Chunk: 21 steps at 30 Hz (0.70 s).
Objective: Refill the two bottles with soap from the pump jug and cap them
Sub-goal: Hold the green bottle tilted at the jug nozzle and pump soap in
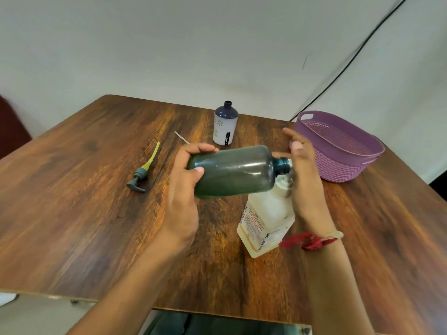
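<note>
My left hand [183,187] grips the base of a dark green bottle [237,171], held on its side with its uncapped neck pointing right. The neck meets the pump head of the white soap jug [266,221], which stands on the table just below. My right hand [306,175] rests over the jug's pump, fingers loosely spread, palm hiding the nozzle. A white bottle with a dark blue top [225,124] stands uncapped farther back. A grey pump cap with a yellow tube [142,172] lies on the table to the left.
A purple woven basket [338,146] sits at the right back of the wooden table [84,189]. A thin white tube [182,137] lies near the white bottle. A black cable runs down the wall behind the basket.
</note>
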Each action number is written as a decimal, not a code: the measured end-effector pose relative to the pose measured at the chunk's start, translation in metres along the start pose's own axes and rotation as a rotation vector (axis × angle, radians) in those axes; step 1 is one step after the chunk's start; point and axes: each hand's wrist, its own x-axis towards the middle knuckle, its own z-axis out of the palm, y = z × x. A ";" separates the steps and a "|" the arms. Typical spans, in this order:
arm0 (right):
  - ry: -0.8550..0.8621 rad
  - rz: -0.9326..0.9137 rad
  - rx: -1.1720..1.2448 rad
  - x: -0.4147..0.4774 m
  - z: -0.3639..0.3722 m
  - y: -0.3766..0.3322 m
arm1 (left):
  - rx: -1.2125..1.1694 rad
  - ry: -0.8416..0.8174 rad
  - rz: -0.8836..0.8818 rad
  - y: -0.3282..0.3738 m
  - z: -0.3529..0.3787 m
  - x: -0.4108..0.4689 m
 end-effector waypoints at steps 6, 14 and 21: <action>0.067 -0.063 0.100 -0.001 0.005 0.001 | 0.020 -0.032 0.097 -0.005 0.001 0.006; 0.015 -0.097 0.156 -0.001 -0.004 -0.001 | 0.006 0.043 0.077 -0.014 0.004 0.003; -0.119 0.039 0.065 0.002 -0.005 -0.005 | -0.017 0.041 -0.042 -0.003 0.002 -0.002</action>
